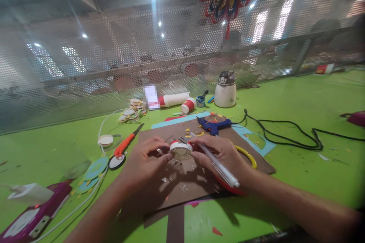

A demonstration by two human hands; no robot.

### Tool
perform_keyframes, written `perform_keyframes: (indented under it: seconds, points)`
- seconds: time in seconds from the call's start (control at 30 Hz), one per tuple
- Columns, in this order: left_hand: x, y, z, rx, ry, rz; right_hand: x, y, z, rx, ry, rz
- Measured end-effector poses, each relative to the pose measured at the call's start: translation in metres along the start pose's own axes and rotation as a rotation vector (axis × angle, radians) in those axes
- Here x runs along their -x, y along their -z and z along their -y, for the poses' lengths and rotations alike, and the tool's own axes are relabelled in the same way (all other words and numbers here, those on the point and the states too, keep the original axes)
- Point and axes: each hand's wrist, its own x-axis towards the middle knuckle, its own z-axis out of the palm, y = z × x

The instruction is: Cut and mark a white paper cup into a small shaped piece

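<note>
Between both hands is a small round white-and-red piece (181, 150), like the cut-off bottom of a paper cup, with a dark pattern on the face toward me. My left hand (152, 157) pinches its left edge between thumb and fingers. On the other side, my right hand (221, 152) grips the right edge with thumb and fingertips. A transparent pen (219, 165) also rests in the right hand, slanting down to the right. Under the hands lies a brown board (182, 193) strewn with paper scraps. A yellow loop handle (247, 155) shows beside the right hand, and a red one (228, 188) partly below it.
A blue glue gun (213, 124) lies on the board's far edge, its black cable (291, 144) running right. An orange-handled knife (125, 144) and paper discs (97, 167) lie left. A purple power strip (40, 212), paper cup (188, 105) and white bottle (225, 91) stand around.
</note>
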Motion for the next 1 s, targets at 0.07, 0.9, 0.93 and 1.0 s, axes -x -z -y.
perform_keyframes:
  seconds: [0.07,0.9,0.93,1.0]
  points:
    - [0.0,0.0,0.0,0.001,-0.006,0.004,0.0,0.0,0.001,0.012,-0.004,-0.001]
    - [-0.001,0.001,-0.005,0.007,-0.024,0.07,-0.002,0.006,-0.009,-0.088,-0.189,0.1]
    - [-0.001,0.001,-0.005,0.006,-0.024,0.073,-0.002,0.006,-0.009,-0.086,-0.19,0.102]
    - [-0.001,0.001,-0.005,0.008,-0.019,0.081,-0.002,0.007,-0.009,-0.079,-0.194,0.098]
